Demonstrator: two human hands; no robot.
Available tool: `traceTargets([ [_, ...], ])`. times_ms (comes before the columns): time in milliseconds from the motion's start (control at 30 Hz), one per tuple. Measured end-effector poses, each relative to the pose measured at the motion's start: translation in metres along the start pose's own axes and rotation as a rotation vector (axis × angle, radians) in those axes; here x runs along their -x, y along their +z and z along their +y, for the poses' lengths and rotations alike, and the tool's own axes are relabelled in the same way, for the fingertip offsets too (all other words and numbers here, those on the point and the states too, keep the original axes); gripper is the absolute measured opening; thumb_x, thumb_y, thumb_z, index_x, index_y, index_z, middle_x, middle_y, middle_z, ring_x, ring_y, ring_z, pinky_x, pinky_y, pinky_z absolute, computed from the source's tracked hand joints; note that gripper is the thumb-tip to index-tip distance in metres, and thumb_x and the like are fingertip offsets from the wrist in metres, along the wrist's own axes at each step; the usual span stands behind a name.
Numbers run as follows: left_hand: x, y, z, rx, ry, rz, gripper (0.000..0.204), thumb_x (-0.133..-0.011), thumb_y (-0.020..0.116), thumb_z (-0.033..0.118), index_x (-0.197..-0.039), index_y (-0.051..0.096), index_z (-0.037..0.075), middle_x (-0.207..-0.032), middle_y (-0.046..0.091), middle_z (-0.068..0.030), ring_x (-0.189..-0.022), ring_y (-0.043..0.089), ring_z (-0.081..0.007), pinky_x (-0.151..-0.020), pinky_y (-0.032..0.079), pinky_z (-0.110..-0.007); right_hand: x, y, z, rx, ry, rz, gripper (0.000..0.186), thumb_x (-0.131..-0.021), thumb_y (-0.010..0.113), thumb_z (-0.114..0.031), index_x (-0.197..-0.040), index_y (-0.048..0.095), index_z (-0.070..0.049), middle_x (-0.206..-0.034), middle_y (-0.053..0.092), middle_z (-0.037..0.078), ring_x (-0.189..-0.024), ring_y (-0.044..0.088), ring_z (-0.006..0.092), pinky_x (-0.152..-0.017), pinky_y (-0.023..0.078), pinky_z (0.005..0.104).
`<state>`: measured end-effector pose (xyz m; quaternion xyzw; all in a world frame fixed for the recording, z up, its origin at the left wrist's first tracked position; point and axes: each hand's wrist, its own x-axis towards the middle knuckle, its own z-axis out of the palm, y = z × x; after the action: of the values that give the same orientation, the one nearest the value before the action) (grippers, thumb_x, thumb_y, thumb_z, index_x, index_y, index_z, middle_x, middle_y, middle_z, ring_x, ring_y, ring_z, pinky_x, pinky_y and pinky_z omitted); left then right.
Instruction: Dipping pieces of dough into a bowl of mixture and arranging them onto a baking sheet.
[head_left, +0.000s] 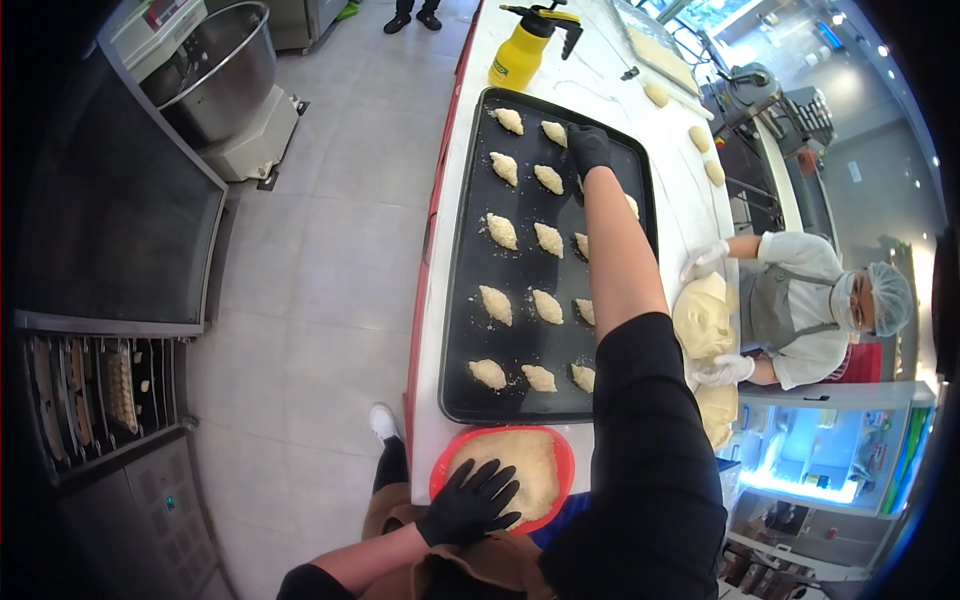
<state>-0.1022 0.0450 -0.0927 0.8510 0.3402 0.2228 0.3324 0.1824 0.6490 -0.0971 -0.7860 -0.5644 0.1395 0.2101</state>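
My left hand [470,503], in a black glove, lies with fingers spread on pale crumbs [535,465] in a red bowl [566,462]. My right hand [589,149], gloved the same, reaches to the far part of a large dark baking tray [520,280]. Its fingers look bunched and point down at the tray, next to a crumb-coated dough piece [553,133]. What they hold, if anything, is hidden. Several similar pieces, such as a coated dough piece [501,232], lie in rows on the tray. My right forearm hides part of the right-hand row.
A yellow spray bottle [520,55] stands beyond the tray. Across the counter [685,225], a person [800,300] in white gloves handles pale dough [705,318]. Smooth dough pieces [699,138] lie farther off. At left are a mixer [215,80] and a tray rack [105,385].
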Motion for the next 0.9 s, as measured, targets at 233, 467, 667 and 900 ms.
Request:
traceTargets([
  [233, -0.019, 0.002, 0.002, -0.069, -0.039, -0.091, 0.073, -0.088, 0.068, 0.054, -0.144, 0.058, 0.008, -0.157, 0.044, -0.0239, -0.145, 0.039, -0.0460, -0.117, 0.023, -0.069, 0.251, -0.135, 0.027, -0.363, -0.211, -0.002, 0.023, -0.097, 0.064, -0.022, -0.101, 0.075, -0.002, -0.084, 0.070, 0.006, -0.071, 0.058, 0.0167, -0.069, 0.048, 0.0301],
  [467, -0.045, 0.001, 0.038, -0.367, 0.011, -0.232, 0.097, -0.078, 0.077, 0.057, -0.154, 0.044, 0.006, -0.161, 0.036, -0.0293, -0.147, 0.034, -0.0479, -0.117, 0.019, -0.071, 0.513, -0.235, 0.299, -0.137, -0.004, 0.559, 0.013, -0.092, 0.072, -0.015, -0.089, 0.073, -0.003, -0.081, 0.071, 0.008, -0.068, 0.061, 0.0239, -0.068, 0.052, 0.0337],
  [667, -0.057, 0.030, 0.015, -0.433, 0.216, -0.297, 0.097, -0.077, 0.080, 0.049, -0.155, 0.041, 0.006, -0.161, 0.034, -0.0290, -0.148, 0.034, -0.0468, -0.119, 0.020, -0.067, 0.711, -0.331, 0.571, 0.376, 0.651, 0.748, 0.027, -0.089, 0.065, -0.030, -0.088, 0.075, -0.004, -0.086, 0.074, 0.017, -0.079, 0.068, 0.0405, -0.076, 0.055, 0.0464],
  [900, -0.042, 0.028, 0.014, -0.413, 0.172, -0.344, 0.087, -0.080, 0.080, 0.035, -0.153, 0.044, 0.005, -0.160, 0.038, -0.0269, -0.145, 0.039, -0.0453, -0.121, 0.024, -0.059, 0.791, -0.389, 0.749, 0.401, 0.957, 0.700, 0.043, -0.087, 0.064, -0.041, -0.108, 0.075, -0.004, -0.111, 0.074, 0.023, -0.101, 0.069, 0.0426, -0.091, 0.056, 0.0463],
])
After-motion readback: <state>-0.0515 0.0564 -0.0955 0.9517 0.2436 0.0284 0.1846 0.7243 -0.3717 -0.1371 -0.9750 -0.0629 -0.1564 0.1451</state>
